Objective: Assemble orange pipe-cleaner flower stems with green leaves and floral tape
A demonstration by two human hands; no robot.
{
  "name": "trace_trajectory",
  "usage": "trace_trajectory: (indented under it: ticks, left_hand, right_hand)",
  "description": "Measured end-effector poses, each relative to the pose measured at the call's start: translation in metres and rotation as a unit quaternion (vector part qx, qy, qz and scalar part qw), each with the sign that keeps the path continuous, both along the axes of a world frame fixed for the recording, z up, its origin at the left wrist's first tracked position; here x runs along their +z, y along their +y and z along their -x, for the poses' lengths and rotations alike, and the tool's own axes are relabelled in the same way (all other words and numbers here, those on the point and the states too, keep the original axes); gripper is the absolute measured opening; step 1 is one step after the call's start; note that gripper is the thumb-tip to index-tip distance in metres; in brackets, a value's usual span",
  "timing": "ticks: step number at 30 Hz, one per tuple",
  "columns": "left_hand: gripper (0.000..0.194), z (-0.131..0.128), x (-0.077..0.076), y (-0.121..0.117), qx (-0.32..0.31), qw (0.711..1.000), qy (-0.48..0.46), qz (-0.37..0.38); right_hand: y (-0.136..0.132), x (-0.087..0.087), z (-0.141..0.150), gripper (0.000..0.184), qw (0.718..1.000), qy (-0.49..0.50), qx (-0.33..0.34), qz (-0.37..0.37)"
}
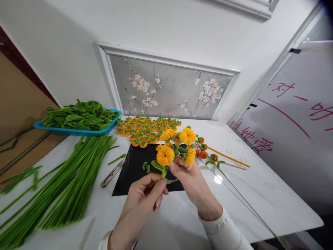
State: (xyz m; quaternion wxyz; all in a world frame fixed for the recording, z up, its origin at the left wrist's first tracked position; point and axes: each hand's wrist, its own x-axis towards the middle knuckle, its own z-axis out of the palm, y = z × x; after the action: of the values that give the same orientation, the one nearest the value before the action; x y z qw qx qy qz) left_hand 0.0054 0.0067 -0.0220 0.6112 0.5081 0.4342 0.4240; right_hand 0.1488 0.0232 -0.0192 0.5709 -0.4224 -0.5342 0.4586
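Note:
Both my hands hold a small bunch of yellow pipe-cleaner flowers (177,146) with green stems, raised above a black mat (135,170) on the white table (234,194). My right hand (191,178) grips the stems just under the blooms. My left hand (145,194) pinches a green stem end (166,178) at the bottom of the bunch. One long thin green wire (244,201) trails from the bunch toward the table's front right edge.
A long heap of green pipe cleaners (65,187) lies at the left. A blue tray (78,130) of green leaf pieces stands behind it. Several small orange flowers (143,130) cover the back. Small snips (111,173) lie beside the mat. An orange pipe cleaner (229,157) lies right.

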Motion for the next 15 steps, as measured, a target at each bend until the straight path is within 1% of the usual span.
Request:
trace_trajectory:
  ticks: [2, 4, 6, 8, 11, 13, 15]
  left_hand:
    - [0.027, 0.001, -0.004, 0.001, 0.035, 0.999, -0.01, -0.012]
    - [0.025, 0.0, -0.007, 0.002, 0.064, 0.997, -0.016, -0.03]
    - [0.023, -0.002, -0.008, 0.002, 0.087, 0.995, -0.017, -0.049]
    - [0.02, -0.005, -0.009, 0.001, 0.101, 0.992, -0.013, -0.072]
    - [0.015, -0.009, -0.01, -0.002, 0.102, 0.989, 0.003, -0.107]
    - [0.014, -0.009, -0.01, -0.005, 0.101, 0.988, 0.014, -0.114]
    - [0.014, -0.008, -0.011, -0.007, 0.108, 0.988, 0.023, -0.112]
  right_hand:
    - [-0.004, -0.002, 0.003, 0.022, 0.998, -0.054, -0.032, -0.027]
    - [-0.013, -0.007, 0.007, 0.014, 0.986, -0.117, -0.106, -0.053]
    - [-0.022, -0.011, 0.012, 0.008, 0.969, -0.159, -0.172, -0.08]
    - [-0.03, -0.013, 0.016, 0.011, 0.957, -0.184, -0.198, -0.11]
    - [-0.033, -0.01, 0.02, 0.021, 0.938, -0.215, -0.227, -0.148]
    - [-0.031, -0.006, 0.021, 0.024, 0.931, -0.234, -0.232, -0.158]
    - [-0.029, -0.003, 0.021, 0.023, 0.929, -0.246, -0.226, -0.16]
